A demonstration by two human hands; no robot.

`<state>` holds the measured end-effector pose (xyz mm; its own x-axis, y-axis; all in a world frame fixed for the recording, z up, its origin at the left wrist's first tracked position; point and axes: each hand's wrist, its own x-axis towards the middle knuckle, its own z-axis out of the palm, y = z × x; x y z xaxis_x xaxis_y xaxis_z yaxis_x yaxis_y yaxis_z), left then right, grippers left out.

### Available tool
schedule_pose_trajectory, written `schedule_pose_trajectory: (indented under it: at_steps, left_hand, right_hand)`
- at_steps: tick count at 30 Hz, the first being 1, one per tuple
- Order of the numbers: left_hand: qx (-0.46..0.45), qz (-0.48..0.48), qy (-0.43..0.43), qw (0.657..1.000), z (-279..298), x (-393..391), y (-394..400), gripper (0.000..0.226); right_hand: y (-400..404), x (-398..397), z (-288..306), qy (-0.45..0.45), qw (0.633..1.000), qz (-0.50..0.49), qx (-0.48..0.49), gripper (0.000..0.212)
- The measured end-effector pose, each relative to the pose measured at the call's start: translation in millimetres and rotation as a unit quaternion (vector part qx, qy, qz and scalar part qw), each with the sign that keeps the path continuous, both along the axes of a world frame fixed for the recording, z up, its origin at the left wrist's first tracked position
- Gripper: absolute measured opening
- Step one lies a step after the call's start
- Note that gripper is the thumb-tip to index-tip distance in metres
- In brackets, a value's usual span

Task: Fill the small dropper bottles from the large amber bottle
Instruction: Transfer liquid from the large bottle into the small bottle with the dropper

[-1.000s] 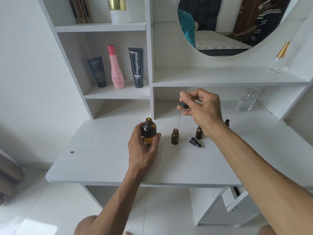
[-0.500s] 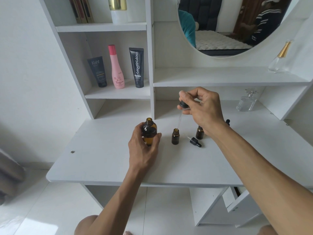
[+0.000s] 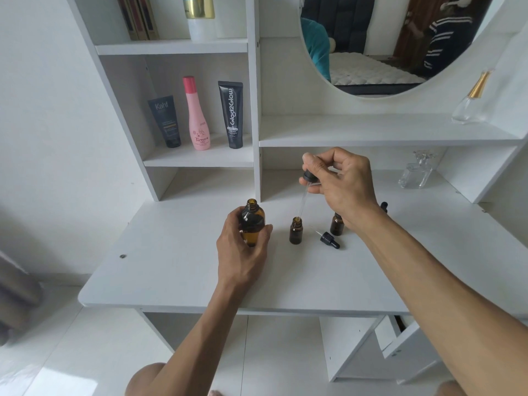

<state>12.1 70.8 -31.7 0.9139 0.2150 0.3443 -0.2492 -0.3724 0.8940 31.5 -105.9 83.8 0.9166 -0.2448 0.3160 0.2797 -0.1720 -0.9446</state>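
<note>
Just left of frame centre, the left hand (image 3: 243, 252) wraps its fingers around the large amber bottle (image 3: 252, 222), which stands uncapped on the white desk (image 3: 171, 270). Right of centre, the right hand (image 3: 341, 184) pinches the black bulb of a dropper (image 3: 307, 182), its glass tube pointing down into the open mouth of a small dropper bottle (image 3: 296, 230). How full either bottle is cannot be told. A second small bottle (image 3: 336, 224) stands behind the right wrist, and a loose dropper cap (image 3: 329, 240) lies between the two small bottles.
</note>
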Motion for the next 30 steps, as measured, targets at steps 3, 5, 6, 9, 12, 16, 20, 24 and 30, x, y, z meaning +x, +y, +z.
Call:
schedule_pose_trajectory:
  at_steps: [3, 5, 6, 9, 12, 16, 20, 24, 30]
  left_hand:
    - [-0.003, -0.002, -0.002, 1.0, 1, -1, 0, 0.042]
    - [-0.003, -0.004, -0.002, 1.0, 0, -1, 0, 0.043]
    - [-0.004, -0.005, -0.001, 1.0, 0, -1, 0, 0.043]
    - [-0.004, -0.004, 0.0, 1.0, 1, -1, 0, 0.042]
    - [-0.004, -0.005, -0.001, 1.0, 1, 0, 0, 0.042]
    - [-0.004, -0.003, 0.001, 1.0, 0, 0, 1, 0.043]
    - [-0.008, -0.003, -0.002, 1.0, 1, 0, 0, 0.042]
    - [-0.01, -0.003, -0.005, 1.0, 1, 0, 0, 0.042]
    - [-0.01, -0.007, -0.009, 1.0, 1, 0, 0, 0.042]
  right_hand:
    - [0, -1, -1, -0.001, 1.0, -0.001, 0.009, 0.021]
    - [0, -1, 0, -0.003, 1.0, -0.004, 0.02, 0.022]
    - [0, -1, 1, -0.005, 1.0, -0.007, 0.028, 0.023]
    - [1, -1, 4, -0.013, 0.999, -0.014, 0.05, 0.026]
    - [4, 0, 9, -0.023, 0.996, -0.017, 0.084, 0.023]
    - [14, 3, 18, -0.03, 0.991, 0.004, 0.127, 0.021]
    - [31, 5, 29, -0.036, 0.985, 0.032, 0.163, 0.019]
    - [48, 7, 36, -0.042, 0.985, 0.05, 0.16, 0.019]
    - [59, 9, 35, -0.047, 0.992, 0.05, 0.109, 0.021]
